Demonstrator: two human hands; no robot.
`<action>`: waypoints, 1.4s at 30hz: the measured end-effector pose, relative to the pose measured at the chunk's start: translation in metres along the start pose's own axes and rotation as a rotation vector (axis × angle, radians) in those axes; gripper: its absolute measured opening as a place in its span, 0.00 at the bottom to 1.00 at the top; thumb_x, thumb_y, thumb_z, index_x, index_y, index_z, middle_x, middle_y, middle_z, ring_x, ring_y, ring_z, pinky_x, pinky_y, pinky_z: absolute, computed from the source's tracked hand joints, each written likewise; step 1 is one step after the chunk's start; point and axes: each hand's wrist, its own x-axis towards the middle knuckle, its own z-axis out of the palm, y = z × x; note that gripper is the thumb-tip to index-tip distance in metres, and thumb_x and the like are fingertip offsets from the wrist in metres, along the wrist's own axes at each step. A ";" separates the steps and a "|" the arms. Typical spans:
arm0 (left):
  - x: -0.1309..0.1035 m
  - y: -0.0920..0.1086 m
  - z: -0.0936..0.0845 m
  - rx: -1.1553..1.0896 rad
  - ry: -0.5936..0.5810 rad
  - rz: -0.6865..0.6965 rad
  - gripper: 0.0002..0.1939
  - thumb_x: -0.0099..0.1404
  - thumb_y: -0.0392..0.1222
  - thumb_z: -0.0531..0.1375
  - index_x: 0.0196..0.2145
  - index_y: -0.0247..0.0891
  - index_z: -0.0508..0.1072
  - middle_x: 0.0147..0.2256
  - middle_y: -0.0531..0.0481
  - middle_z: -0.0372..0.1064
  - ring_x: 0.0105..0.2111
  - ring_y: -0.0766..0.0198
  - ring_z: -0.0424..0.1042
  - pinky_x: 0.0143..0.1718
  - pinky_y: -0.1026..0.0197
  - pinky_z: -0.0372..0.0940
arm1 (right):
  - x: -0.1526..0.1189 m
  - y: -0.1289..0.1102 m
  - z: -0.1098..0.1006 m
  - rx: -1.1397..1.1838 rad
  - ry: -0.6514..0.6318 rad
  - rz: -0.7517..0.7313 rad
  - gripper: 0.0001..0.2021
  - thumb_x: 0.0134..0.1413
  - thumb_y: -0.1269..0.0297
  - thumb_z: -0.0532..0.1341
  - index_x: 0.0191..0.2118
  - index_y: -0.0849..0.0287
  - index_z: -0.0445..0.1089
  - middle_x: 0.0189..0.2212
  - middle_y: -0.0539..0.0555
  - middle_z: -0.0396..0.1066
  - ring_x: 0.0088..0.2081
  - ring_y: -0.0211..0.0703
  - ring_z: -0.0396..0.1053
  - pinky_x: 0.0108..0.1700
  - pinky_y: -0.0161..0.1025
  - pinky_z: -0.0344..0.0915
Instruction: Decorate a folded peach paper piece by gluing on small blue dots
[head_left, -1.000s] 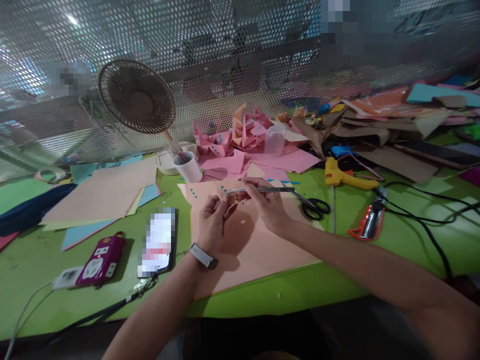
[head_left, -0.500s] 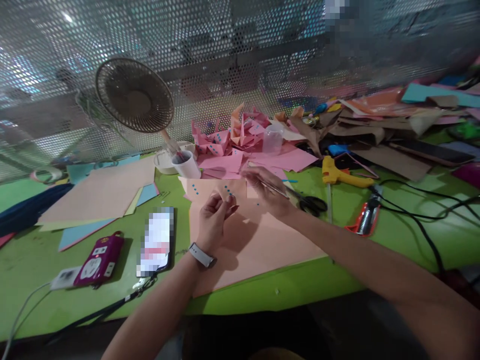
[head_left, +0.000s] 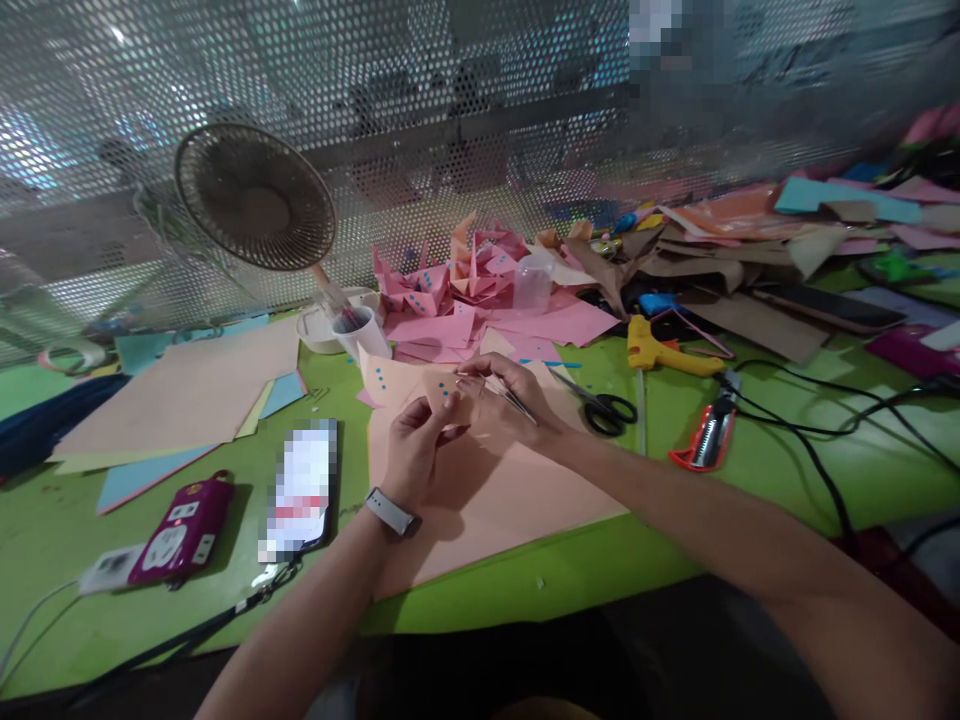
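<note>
My left hand (head_left: 421,432), a watch on its wrist, is closed on a folded peach paper piece (head_left: 397,375) with small blue dots on its flaps. Between the fingers of my right hand (head_left: 510,395) is a slim metallic tool (head_left: 516,402) that looks like tweezers. The tool's front end points at the dotted paper, close by my left fingertips; whether its tip holds anything is too small to tell. Under both hands lies a large peach sheet (head_left: 487,510). Black-handled scissors (head_left: 611,413) rest just right of my right hand.
Folded pink paper pieces (head_left: 427,285) and a clear cup (head_left: 534,280) stand behind. To the right are a yellow glue gun (head_left: 667,350), a red cutter (head_left: 705,435) and black cables. On the left are a phone (head_left: 300,490), a purple power adapter (head_left: 184,530) and a fan (head_left: 255,200).
My right hand has come down and left with the tool, from above the paper to right beside my left fingertips. My left hand keeps its hold on the paper. The view has shifted slightly.
</note>
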 end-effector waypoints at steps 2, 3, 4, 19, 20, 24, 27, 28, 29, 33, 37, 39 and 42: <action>0.001 -0.001 0.000 0.013 0.014 0.033 0.13 0.51 0.47 0.70 0.31 0.35 0.78 0.33 0.50 0.74 0.31 0.68 0.72 0.33 0.66 0.70 | -0.001 -0.001 0.000 0.002 -0.015 0.012 0.08 0.52 0.60 0.62 0.37 0.57 0.73 0.35 0.51 0.74 0.38 0.41 0.69 0.43 0.40 0.65; 0.001 -0.002 0.000 0.018 0.015 0.058 0.13 0.52 0.46 0.70 0.31 0.35 0.78 0.32 0.50 0.74 0.31 0.68 0.72 0.33 0.66 0.69 | -0.001 -0.001 0.000 0.010 -0.027 0.016 0.09 0.52 0.60 0.62 0.37 0.57 0.73 0.35 0.51 0.73 0.38 0.41 0.69 0.43 0.39 0.65; 0.001 -0.001 0.000 0.026 0.010 0.082 0.13 0.52 0.46 0.70 0.30 0.35 0.78 0.31 0.50 0.74 0.30 0.68 0.72 0.33 0.66 0.69 | -0.001 -0.001 -0.001 0.022 -0.042 0.018 0.09 0.52 0.60 0.62 0.38 0.57 0.73 0.35 0.51 0.73 0.38 0.41 0.69 0.43 0.39 0.65; 0.007 0.008 -0.009 -0.063 -0.010 0.059 0.26 0.62 0.62 0.56 0.40 0.33 0.74 0.36 0.41 0.76 0.39 0.56 0.76 0.38 0.56 0.70 | 0.032 -0.028 -0.023 -0.050 -0.034 -0.119 0.10 0.54 0.58 0.62 0.38 0.57 0.73 0.38 0.52 0.74 0.42 0.44 0.70 0.49 0.43 0.63; 0.009 0.009 -0.010 -0.088 0.001 0.055 0.28 0.63 0.63 0.54 0.39 0.33 0.75 0.36 0.41 0.76 0.38 0.57 0.76 0.38 0.57 0.69 | 0.034 -0.028 -0.028 -0.078 -0.024 -0.130 0.09 0.53 0.58 0.62 0.37 0.56 0.73 0.38 0.52 0.74 0.43 0.45 0.70 0.50 0.44 0.63; 0.011 0.009 -0.014 -0.120 0.066 0.109 0.25 0.64 0.61 0.54 0.35 0.33 0.75 0.32 0.43 0.76 0.34 0.60 0.76 0.36 0.60 0.68 | 0.041 -0.019 -0.049 -0.078 0.022 -0.105 0.09 0.51 0.57 0.63 0.36 0.56 0.74 0.37 0.53 0.75 0.43 0.46 0.70 0.49 0.44 0.64; 0.009 0.009 -0.014 -0.117 0.097 0.141 0.21 0.62 0.57 0.58 0.35 0.34 0.74 0.29 0.46 0.75 0.31 0.63 0.75 0.33 0.63 0.66 | 0.043 -0.011 -0.061 -0.055 0.076 -0.078 0.11 0.48 0.55 0.65 0.36 0.56 0.73 0.37 0.53 0.75 0.41 0.45 0.71 0.47 0.43 0.65; 0.009 0.009 -0.014 -0.120 0.100 0.153 0.19 0.61 0.56 0.59 0.36 0.35 0.74 0.28 0.47 0.75 0.30 0.64 0.75 0.33 0.63 0.66 | 0.042 -0.009 -0.063 -0.057 0.086 -0.066 0.12 0.47 0.55 0.66 0.36 0.56 0.73 0.37 0.53 0.75 0.41 0.45 0.71 0.47 0.43 0.65; 0.009 0.010 -0.014 -0.127 0.101 0.165 0.18 0.61 0.55 0.60 0.36 0.35 0.73 0.28 0.48 0.75 0.30 0.65 0.74 0.32 0.64 0.66 | 0.041 -0.010 -0.065 -0.059 0.096 -0.053 0.12 0.47 0.56 0.66 0.36 0.56 0.73 0.37 0.53 0.75 0.40 0.44 0.71 0.46 0.43 0.65; 0.013 0.020 -0.015 -0.200 0.183 0.223 0.16 0.59 0.53 0.60 0.32 0.35 0.72 0.25 0.50 0.74 0.27 0.66 0.73 0.30 0.65 0.63 | 0.032 -0.025 -0.070 -0.100 0.021 0.001 0.11 0.47 0.58 0.66 0.35 0.57 0.74 0.36 0.53 0.75 0.41 0.44 0.71 0.47 0.42 0.66; 0.019 0.034 -0.019 -0.279 0.306 0.277 0.14 0.59 0.51 0.59 0.30 0.36 0.71 0.22 0.53 0.72 0.23 0.68 0.71 0.28 0.66 0.61 | 0.019 -0.051 -0.078 -0.159 -0.449 0.210 0.09 0.47 0.61 0.67 0.35 0.58 0.76 0.36 0.54 0.76 0.40 0.43 0.72 0.47 0.41 0.67; 0.020 0.039 -0.021 -0.303 0.329 0.286 0.13 0.59 0.50 0.59 0.30 0.36 0.72 0.21 0.54 0.71 0.23 0.69 0.70 0.28 0.66 0.61 | 0.018 -0.057 -0.083 -0.124 -0.660 0.341 0.09 0.47 0.62 0.68 0.36 0.58 0.76 0.36 0.55 0.76 0.40 0.42 0.73 0.46 0.40 0.67; 0.021 0.041 -0.022 -0.317 0.336 0.302 0.12 0.59 0.48 0.59 0.30 0.35 0.72 0.20 0.55 0.70 0.22 0.69 0.69 0.28 0.66 0.60 | 0.032 -0.055 -0.089 -0.087 -0.738 0.412 0.10 0.44 0.64 0.69 0.35 0.59 0.77 0.35 0.56 0.77 0.39 0.42 0.73 0.45 0.40 0.68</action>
